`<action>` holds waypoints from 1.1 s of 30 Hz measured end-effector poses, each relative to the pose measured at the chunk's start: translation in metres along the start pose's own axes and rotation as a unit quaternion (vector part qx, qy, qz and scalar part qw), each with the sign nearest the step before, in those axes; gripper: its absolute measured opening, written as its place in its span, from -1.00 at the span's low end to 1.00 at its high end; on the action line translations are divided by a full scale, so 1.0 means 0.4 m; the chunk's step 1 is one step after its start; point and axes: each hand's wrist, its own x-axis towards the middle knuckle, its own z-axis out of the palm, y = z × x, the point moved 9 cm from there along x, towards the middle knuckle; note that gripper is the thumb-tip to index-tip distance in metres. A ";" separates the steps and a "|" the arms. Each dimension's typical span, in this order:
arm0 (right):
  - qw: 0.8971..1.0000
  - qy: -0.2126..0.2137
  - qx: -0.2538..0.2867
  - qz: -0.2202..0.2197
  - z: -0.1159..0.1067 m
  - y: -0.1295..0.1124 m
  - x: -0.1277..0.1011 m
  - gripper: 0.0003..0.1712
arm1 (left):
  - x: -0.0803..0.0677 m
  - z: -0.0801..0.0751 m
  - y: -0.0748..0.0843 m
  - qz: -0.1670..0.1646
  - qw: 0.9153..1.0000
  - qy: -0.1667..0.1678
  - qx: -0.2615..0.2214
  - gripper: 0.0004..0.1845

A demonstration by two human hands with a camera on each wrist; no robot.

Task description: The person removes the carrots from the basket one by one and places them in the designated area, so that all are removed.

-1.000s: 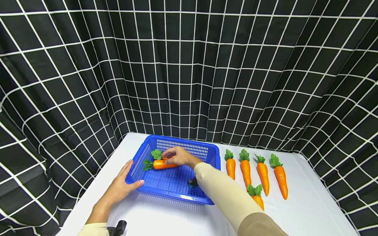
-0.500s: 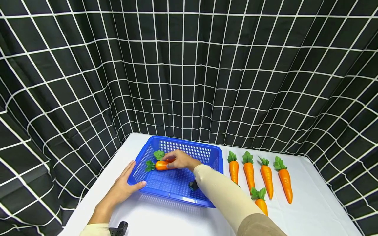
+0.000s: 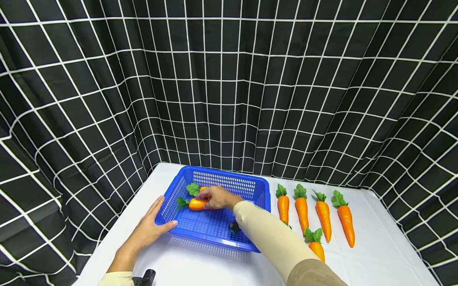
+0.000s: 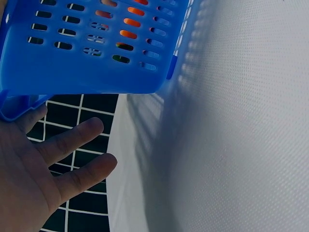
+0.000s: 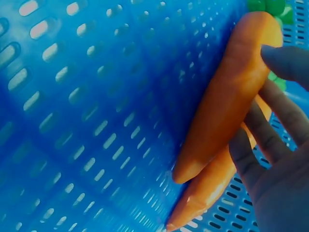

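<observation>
In the head view a blue plastic basket (image 3: pixel 214 235) stands on the table with two orange carrots with green leaves inside. My right hand (image 3: pixel 220 197) reaches into it and pinches the nearer carrot (image 3: pixel 196 204), thumb on one side and fingers on the other. The right wrist view shows this carrot (image 5: pixel 222 96) lying alongside the other carrot (image 5: pixel 205 188), close to the basket floor. My left hand (image 3: pixel 146 228) rests against the basket's left front corner, fingers straight and spread. In the left wrist view its fingers (image 4: pixel 79 140) extend below the basket's rim.
Several carrots lie in a row right of the basket, the outermost carrot (image 3: pixel 346 224) farthest right. A nearer carrot (image 3: pixel 317 250) is partly covered by the right sleeve (image 3: pixel 275 234). A black curtain (image 3: pixel 229 99) with white grid lines encloses the white table (image 3: pixel 379 238).
The right hand has shifted slightly on the nearer carrot, and more of the carrot behind now shows. The left hand stays at the basket's corner. The head view has shifted a little.
</observation>
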 end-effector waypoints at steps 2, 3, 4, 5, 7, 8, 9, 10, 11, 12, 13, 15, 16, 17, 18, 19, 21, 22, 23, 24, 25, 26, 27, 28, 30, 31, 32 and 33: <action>1.000 -0.012 -0.019 0.003 0.008 0.000 0.001 -0.45 | -0.001 -0.001 -0.001 0.001 1.000 0.002 0.001 0.06; 0.999 -0.018 -0.027 0.006 0.011 0.000 0.000 -0.43 | -0.002 -0.001 -0.001 0.001 1.000 0.002 0.001 0.06; 0.999 -0.024 -0.038 0.010 0.014 0.000 -0.001 -0.43 | -0.002 -0.001 -0.001 0.001 1.000 0.002 0.001 0.06; 0.998 -0.031 -0.046 0.014 0.016 0.000 -0.002 -0.42 | -0.002 -0.001 0.000 0.002 1.000 0.002 0.001 0.06; 0.997 -0.044 -0.055 0.019 0.022 -0.001 -0.005 -0.41 | -0.002 -0.002 0.001 0.004 1.000 0.003 0.001 0.06; 0.997 -0.050 -0.057 0.019 0.025 -0.003 -0.007 -0.40 | -0.003 -0.002 0.002 0.004 1.000 0.004 0.001 0.06; 0.997 -0.054 -0.059 0.018 0.026 -0.005 -0.008 -0.39 | -0.002 -0.003 0.004 0.006 1.000 0.004 0.003 0.06; 0.996 -0.059 -0.062 0.017 0.028 -0.007 -0.008 -0.38 | -0.002 -0.004 0.004 0.006 1.000 0.005 0.004 0.06; 0.996 -0.064 -0.061 0.014 0.030 -0.010 -0.009 -0.37 | -0.002 -0.004 0.005 0.005 1.000 0.004 0.004 0.06; 0.996 -0.069 -0.060 0.012 0.032 -0.012 -0.009 -0.34 | -0.001 -0.003 0.003 0.003 1.000 0.004 0.003 0.06; 0.996 -0.072 -0.056 0.012 0.034 -0.013 -0.009 -0.32 | -0.001 -0.003 0.003 0.001 1.000 0.002 0.003 0.06; 0.996 -0.075 -0.049 0.016 0.035 -0.012 -0.010 -0.28 | 0.000 -0.001 -0.001 -0.005 1.000 -0.001 0.002 0.06; 0.996 -0.074 -0.037 0.023 0.034 -0.009 -0.010 -0.27 | 0.001 -0.001 -0.003 -0.008 1.000 -0.002 0.002 0.06; 0.997 -0.073 -0.023 0.031 0.033 -0.006 -0.011 -0.25 | 0.000 -0.001 -0.003 -0.009 1.000 -0.003 0.003 0.06; 0.997 -0.069 -0.006 0.038 0.030 -0.003 -0.012 -0.25 | 0.001 -0.002 -0.003 -0.009 1.000 -0.002 0.003 0.06; 0.997 -0.063 0.014 0.047 0.026 0.000 -0.015 -0.25 | 0.000 -0.003 -0.001 -0.007 1.000 -0.002 0.003 0.06; 0.995 -0.050 0.057 0.058 0.016 0.002 -0.019 -0.25 | -0.001 -0.004 0.001 -0.004 1.000 -0.001 0.004 0.06; 0.994 -0.042 0.080 0.063 0.010 0.003 -0.021 -0.26 | -0.001 -0.005 0.002 -0.003 1.000 0.000 0.004 0.07; 0.992 -0.036 0.099 0.066 0.005 0.003 -0.023 -0.26 | 0.000 -0.006 0.004 -0.002 1.000 0.001 0.002 0.07; 0.991 -0.029 0.114 0.066 -0.001 0.002 -0.024 -0.26 | 0.000 -0.006 0.006 -0.001 1.000 0.001 0.002 0.07; 0.990 -0.022 0.125 0.068 -0.007 0.002 -0.026 -0.26 | 0.000 -0.006 0.006 -0.001 1.000 0.001 0.003 0.07; 0.988 -0.017 0.136 0.071 -0.010 0.003 -0.028 -0.26 | 0.001 -0.006 0.007 -0.001 1.000 0.001 0.002 0.06; 0.986 -0.014 0.146 0.074 -0.012 0.005 -0.030 -0.26 | 0.001 -0.007 0.008 0.000 1.000 0.000 0.003 0.06; 0.985 -0.010 0.152 0.077 -0.014 0.007 -0.032 -0.26 | 0.001 -0.006 0.008 -0.001 1.000 0.000 0.003 0.06; 0.984 -0.007 0.162 0.080 -0.016 0.008 -0.037 -0.25 | -0.001 -0.005 0.007 -0.003 1.000 0.000 0.004 0.06; 0.983 -0.005 0.167 0.081 -0.019 0.009 -0.038 -0.25 | -0.001 -0.005 0.006 -0.004 1.000 0.000 0.005 0.06; 0.982 -0.004 0.170 0.080 -0.022 0.008 -0.039 -0.24 | -0.001 -0.005 0.006 -0.004 1.000 -0.001 0.006 0.07; 0.982 -0.001 0.172 0.078 -0.026 0.005 -0.040 -0.24 | -0.001 -0.005 0.006 -0.003 1.000 -0.002 0.007 0.07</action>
